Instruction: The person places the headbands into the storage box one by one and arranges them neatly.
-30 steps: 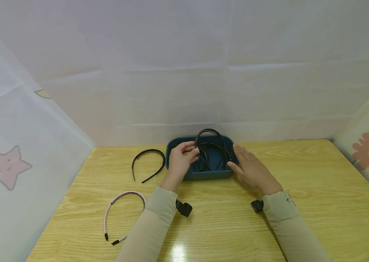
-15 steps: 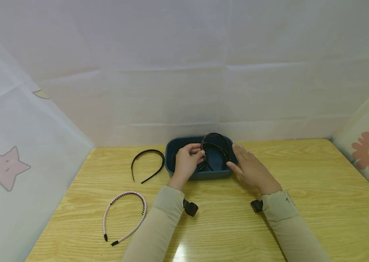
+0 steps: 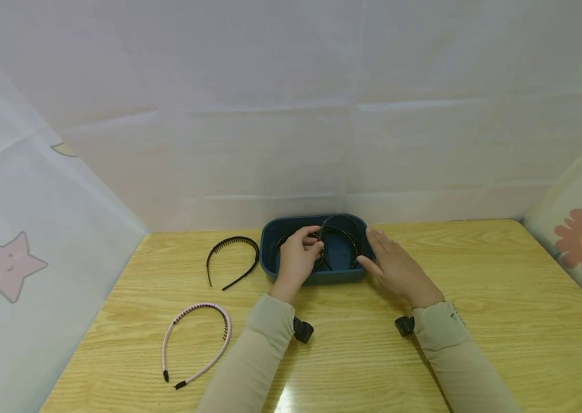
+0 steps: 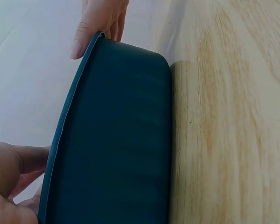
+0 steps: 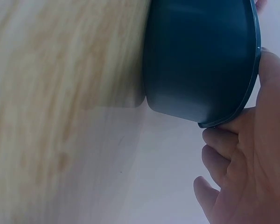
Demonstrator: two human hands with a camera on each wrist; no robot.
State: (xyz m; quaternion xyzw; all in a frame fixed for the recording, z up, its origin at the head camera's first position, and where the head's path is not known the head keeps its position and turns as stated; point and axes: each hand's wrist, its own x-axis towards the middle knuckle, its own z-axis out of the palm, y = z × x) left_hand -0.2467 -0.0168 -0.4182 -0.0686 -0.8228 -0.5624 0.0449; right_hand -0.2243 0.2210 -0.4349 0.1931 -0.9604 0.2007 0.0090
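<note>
My left hand [image 3: 297, 258] reaches into the dark blue tray [image 3: 334, 279] and pinches a black headband [image 3: 341, 215] between thumb and fingertips. The held band stands tilted, its arch close to the tray's back rim. Other black headbands lie inside, one arching to the right [image 3: 351, 236]; they overlap and my left hand partly covers them. At the tray's right end, my right hand [image 3: 399, 268] holds the corner, thumb over the rim and fingers along the outer wall. In the left wrist view, the tray's side [image 4: 116, 126] hides the headbands.
A black toothed headband [image 3: 236, 238] lies on the wooden table [image 3: 503, 298] left of the tray. Nearer me is a pink headband [image 3: 229, 330] with black tips, close to my left sleeve. A pale cloth wall [image 3: 280, 143] stands directly behind the tray.
My left hand has moved slightly right, and the headband it holds has sunk lower into the tray. My right hand stays in place at the tray's end.
</note>
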